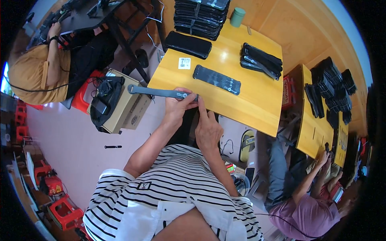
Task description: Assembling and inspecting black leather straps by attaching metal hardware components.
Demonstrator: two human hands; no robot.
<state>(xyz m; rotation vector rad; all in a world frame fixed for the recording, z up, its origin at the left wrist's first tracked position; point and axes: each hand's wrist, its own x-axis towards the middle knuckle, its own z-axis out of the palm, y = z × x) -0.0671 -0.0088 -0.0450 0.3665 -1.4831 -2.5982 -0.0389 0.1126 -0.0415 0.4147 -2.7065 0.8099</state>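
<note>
A long grey strap with an oval loop at its left end stretches out over the near edge of the yellow table. My left hand is closed round its right part, thumb and fingers pinching it. At the strap's right end, my right hand presses with its index finger, the other fingers bent; its thumb is mostly hidden. Just beyond my hands lies a flat grey-black bundle of straps. A white printed label lies to its left on the table.
At the table's back stands a tall stack of black strips, beside a green canister. A black pad and a dark strap pile lie there too. Left stands a cardboard box. Co-workers sit left and right.
</note>
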